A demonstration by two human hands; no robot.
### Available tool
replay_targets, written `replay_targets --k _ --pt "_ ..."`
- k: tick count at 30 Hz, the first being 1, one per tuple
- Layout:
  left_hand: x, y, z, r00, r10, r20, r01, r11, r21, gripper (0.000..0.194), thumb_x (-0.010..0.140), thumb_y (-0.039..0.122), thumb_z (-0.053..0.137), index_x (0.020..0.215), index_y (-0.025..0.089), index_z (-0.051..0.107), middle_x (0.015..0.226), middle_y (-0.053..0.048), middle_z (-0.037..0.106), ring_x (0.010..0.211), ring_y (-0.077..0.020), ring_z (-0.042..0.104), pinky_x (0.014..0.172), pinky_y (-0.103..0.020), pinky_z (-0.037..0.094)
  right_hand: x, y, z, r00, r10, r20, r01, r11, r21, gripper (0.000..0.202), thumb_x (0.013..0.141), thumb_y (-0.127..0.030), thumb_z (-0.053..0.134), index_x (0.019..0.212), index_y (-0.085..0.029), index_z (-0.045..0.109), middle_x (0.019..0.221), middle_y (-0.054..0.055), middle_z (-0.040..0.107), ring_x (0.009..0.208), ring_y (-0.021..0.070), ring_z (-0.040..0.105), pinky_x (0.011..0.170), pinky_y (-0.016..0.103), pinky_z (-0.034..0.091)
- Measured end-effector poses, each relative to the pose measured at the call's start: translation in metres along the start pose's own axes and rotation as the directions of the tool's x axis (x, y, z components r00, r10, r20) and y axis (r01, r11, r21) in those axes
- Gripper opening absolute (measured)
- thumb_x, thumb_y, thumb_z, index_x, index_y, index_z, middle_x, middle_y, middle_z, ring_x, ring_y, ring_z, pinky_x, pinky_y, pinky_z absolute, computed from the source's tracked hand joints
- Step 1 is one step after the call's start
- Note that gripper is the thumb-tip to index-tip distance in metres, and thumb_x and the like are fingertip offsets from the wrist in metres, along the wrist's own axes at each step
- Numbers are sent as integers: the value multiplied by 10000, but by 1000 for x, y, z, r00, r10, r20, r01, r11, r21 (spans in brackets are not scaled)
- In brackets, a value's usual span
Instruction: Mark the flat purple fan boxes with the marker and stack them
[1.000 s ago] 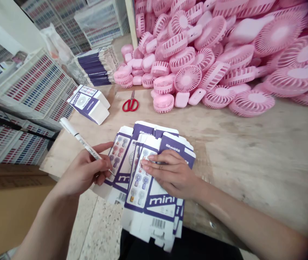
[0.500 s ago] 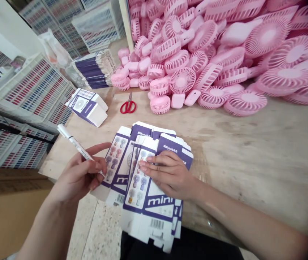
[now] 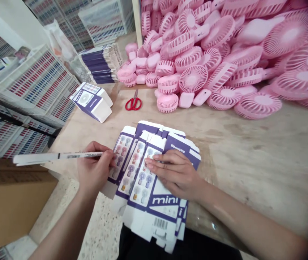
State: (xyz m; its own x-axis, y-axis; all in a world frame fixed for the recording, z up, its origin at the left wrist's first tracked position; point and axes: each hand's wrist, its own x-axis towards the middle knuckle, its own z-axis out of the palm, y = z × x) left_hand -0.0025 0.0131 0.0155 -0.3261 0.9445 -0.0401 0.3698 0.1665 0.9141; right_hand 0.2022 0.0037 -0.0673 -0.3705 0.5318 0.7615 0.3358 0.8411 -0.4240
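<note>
Several flattened purple and white boxes lie fanned out and overlapping at the table's front edge. My left hand is closed on a white pen, whose tip end points at the leftmost flat box and whose other end points left. On the top box of the fan rests my right hand, fingers stretched out and lying flat over its printed pictures. Between the two hands another flat box shows its column of small fan pictures.
Red-handled scissors and a folded-up box lie beyond the flat boxes. A stack of flat boxes stands behind. Pink fans are heaped at the back right. White crates stand left; a cardboard box is lower left.
The pen has swung down from a steep slant to nearly level, and my left hand has turned with it. A middle box now shows more of its picture column. The view has shifted slightly.
</note>
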Motion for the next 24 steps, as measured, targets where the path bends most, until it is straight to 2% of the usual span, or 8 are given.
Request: replay_targets --k 3,10,14,15,17,20,22,24 --pt "4 -11 2 997 54 -57 -48 994 96 84 703 180 564 635 175 516 476 34 546 419 -91 481 386 -182 366 0 0 0 1000 7 2 -7 1000 16 417 808 -68 509 1205 -193 498 1070 34 671 1007 142 590 757 331 488" --pt "0 -13 3 995 102 -22 -93 963 254 65 702 191 562 642 184 537 496 43 516 431 -94 472 393 -190 360 2 0 0 1000 19 -6 -18 999 43 376 814 -70 513 1172 -184 525 1045 44 681 998 149 595 746 328 495" --pt "3 -10 -1 995 65 -73 -54 988 142 52 689 192 575 656 179 537 502 34 539 439 -102 489 403 -194 371 1 0 0 1000 17 -6 -17 999 30 413 816 -74 504 1208 -204 499 1047 33 681 996 146 599 749 327 500" --pt "5 -7 -3 999 16 -43 -12 997 75 31 687 191 578 702 175 557 510 31 554 430 -100 486 399 -193 366 1 0 0 1000 17 -8 -17 999 29 422 816 -75 504 1216 -209 493 1047 30 681 993 144 601 749 325 501" --pt "11 0 -11 980 -129 152 134 991 -27 201 673 184 591 872 158 594 512 29 564 390 -86 453 377 -186 337 1 0 0 1000 19 -14 -19 1000 25 433 817 -79 502 1226 -218 484 1052 25 679 986 140 605 747 323 504" --pt "18 12 -24 824 -290 487 343 939 -23 506 641 181 620 1135 116 533 506 28 549 370 -79 426 345 -174 291 1 0 0 1000 13 -22 -13 1000 -7 414 822 -86 495 1216 -214 491 1049 24 680 975 139 609 740 325 501" --pt "19 18 -30 771 -308 557 381 925 -16 586 637 191 628 1201 112 487 524 22 554 370 -79 430 335 -170 280 2 -1 0 1000 -6 -30 5 999 -40 374 821 -85 496 1180 -189 515 1040 29 683 964 139 611 734 324 495" --pt "17 21 -35 767 -288 573 368 929 -26 612 657 195 620 1244 141 455 552 17 566 366 -77 436 337 -170 274 3 -2 0 999 -30 -35 27 997 -71 320 819 -84 497 1126 -162 545 1033 33 685 948 139 613 733 322 488"
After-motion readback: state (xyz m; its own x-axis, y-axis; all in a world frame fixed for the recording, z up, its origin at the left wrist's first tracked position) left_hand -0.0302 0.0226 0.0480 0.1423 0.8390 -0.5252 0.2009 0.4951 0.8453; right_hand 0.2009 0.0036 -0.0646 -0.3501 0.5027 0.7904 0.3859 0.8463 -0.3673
